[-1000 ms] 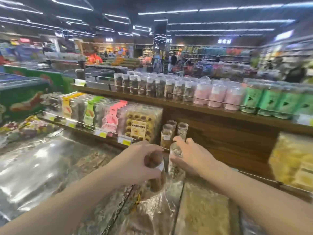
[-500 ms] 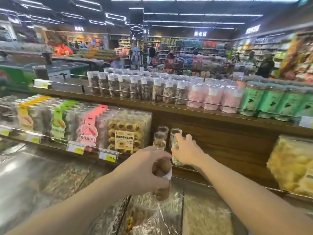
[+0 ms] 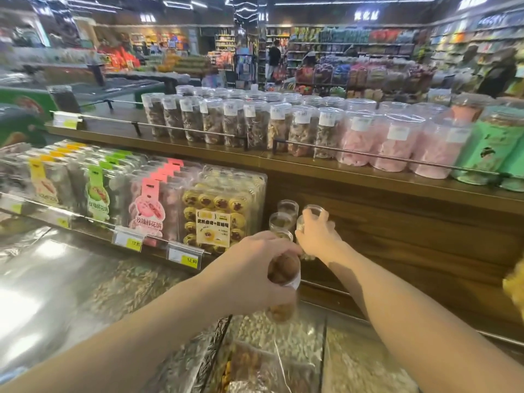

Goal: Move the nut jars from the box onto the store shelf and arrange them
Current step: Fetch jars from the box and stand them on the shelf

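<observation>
Setting the jar in our right hand down beside the small cluster of clear jars at the middle of the frame is the step we judge to be in hand. That hand is curled over the top of a jar, fingers wrapped around its lid and upper wall, just right of the cluster and close against the dark wooden back panel of the lower shelf. Whether its base already rests on the shelf we cannot tell, since the hand hides it.

Our left hand waits lower and nearer, closed around a second jar of brown nuts, gripping its middle so the nuts show above and below the fingers. It hangs over the clear-covered bins at the bottom of the frame, apart from the shelf.

To do this well, we should lower the right jar straight and upright, close to its neighbours without knocking them, because they stand tightly together and would likely topple easily. We let go only once it sits flat. Keeping the left jar level and clear of the yellow pastry pack to the left of the cluster avoids a bump. Then we bring it in next to the first, labels facing forward if we can.
</observation>
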Action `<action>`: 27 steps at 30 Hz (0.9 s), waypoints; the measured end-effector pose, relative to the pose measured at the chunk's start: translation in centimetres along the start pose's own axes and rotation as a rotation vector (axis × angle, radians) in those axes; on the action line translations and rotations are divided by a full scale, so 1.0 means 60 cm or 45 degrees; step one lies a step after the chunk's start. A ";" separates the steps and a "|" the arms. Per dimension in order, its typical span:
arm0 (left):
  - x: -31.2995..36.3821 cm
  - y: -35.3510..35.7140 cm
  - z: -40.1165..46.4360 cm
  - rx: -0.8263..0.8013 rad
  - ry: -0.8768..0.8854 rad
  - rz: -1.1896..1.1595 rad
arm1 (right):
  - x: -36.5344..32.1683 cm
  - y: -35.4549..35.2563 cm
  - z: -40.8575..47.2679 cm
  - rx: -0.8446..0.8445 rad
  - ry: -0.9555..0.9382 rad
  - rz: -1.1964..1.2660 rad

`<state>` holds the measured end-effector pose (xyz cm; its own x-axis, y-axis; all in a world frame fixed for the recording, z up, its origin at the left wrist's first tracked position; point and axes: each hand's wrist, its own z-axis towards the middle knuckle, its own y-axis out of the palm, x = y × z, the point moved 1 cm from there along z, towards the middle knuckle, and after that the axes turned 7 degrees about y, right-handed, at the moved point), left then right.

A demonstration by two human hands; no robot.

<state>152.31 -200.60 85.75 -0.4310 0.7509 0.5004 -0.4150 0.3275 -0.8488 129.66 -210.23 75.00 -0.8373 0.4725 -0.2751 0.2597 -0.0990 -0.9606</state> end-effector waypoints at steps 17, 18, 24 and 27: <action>-0.041 0.037 0.063 -0.115 0.027 0.029 | 0.064 -0.036 -0.006 -0.058 0.112 0.238; -0.041 0.042 0.076 -0.130 0.033 0.030 | 0.068 -0.046 -0.013 -0.044 0.113 0.221; -0.051 0.077 0.168 -0.195 0.070 0.033 | 0.092 -0.098 -0.048 0.010 0.129 0.127; -0.068 0.099 0.217 -0.249 0.055 0.018 | 0.105 -0.111 -0.062 0.057 0.104 0.095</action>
<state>141.16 -209.15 80.89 -0.3994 0.7786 0.4839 -0.2437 0.4187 -0.8748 124.46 -203.33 79.82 -0.7739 0.5321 -0.3434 0.2964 -0.1748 -0.9389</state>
